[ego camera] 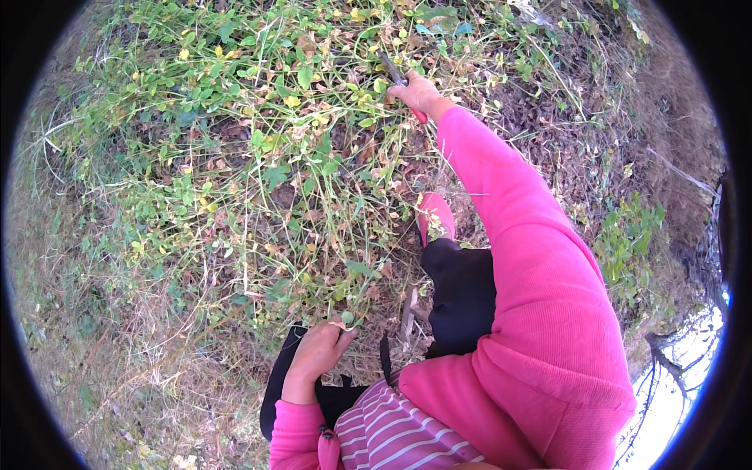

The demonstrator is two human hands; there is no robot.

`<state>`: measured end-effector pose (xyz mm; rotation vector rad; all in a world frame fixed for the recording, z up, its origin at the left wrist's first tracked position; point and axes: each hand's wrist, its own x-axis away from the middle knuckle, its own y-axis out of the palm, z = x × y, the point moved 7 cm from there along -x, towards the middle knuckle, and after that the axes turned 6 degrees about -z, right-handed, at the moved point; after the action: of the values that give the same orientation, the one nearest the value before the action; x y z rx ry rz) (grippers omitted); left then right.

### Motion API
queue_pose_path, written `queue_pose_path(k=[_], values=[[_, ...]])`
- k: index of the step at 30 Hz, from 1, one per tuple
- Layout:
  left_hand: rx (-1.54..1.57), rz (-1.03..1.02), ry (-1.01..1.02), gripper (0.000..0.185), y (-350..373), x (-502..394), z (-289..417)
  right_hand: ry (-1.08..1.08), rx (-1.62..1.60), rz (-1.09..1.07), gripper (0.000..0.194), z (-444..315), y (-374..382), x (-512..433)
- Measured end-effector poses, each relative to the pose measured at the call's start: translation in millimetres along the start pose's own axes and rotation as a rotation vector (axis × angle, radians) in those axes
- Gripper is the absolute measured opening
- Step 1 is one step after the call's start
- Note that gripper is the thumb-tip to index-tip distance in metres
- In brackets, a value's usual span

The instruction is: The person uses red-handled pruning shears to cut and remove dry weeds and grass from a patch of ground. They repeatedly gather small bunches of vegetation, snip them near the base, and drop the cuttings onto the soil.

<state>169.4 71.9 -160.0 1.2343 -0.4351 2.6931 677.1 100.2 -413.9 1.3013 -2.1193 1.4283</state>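
Observation:
My right hand (418,94) reaches out among leafy plants at the upper middle, closed around a tool (392,69) with a red handle and a dark metal blade or jaws. Its exact kind cannot be told. Bent close to my knee, my left hand (320,348) has its fingers curled at the edge of the plants, with a small leaf (348,318) by the fingertips; whether it grips a stem is unclear. Low green plants (282,153) with yellowing leaves and thin stems spread over the ground before me.
A pink shoe (436,216) stands on the ground below my right arm. Pale pieces of wood (408,314) lie between my legs. Dry grass (153,376) covers the lower left. A leafy shrub (628,241) grows at the right, with bare branches (664,364) beyond it.

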Motion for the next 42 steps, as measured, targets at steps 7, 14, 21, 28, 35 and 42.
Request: queue_pose_path(k=[7,14,21,28,35,42], values=[[-0.268,-0.337,-0.210,0.030,49,6,-48,-0.314,0.203,-0.301,0.060,-94,15,70],[-0.261,-0.455,-0.160,0.031,67,14,-45,-0.469,0.860,-0.460,0.050,-90,103,106],[-0.170,-0.164,-0.159,0.034,32,12,-38,-0.429,0.950,-0.528,0.050,-31,71,130],[-0.227,-0.082,-0.149,0.052,22,16,-26,-0.464,0.442,-0.254,0.057,-89,-7,137],[-0.254,0.392,-0.079,0.062,-53,-1,5,-0.467,-0.007,-0.187,0.068,-152,-20,139],[-0.074,0.688,0.113,0.094,-163,-190,2,-0.385,-0.031,-0.285,0.079,-114,-5,138]])
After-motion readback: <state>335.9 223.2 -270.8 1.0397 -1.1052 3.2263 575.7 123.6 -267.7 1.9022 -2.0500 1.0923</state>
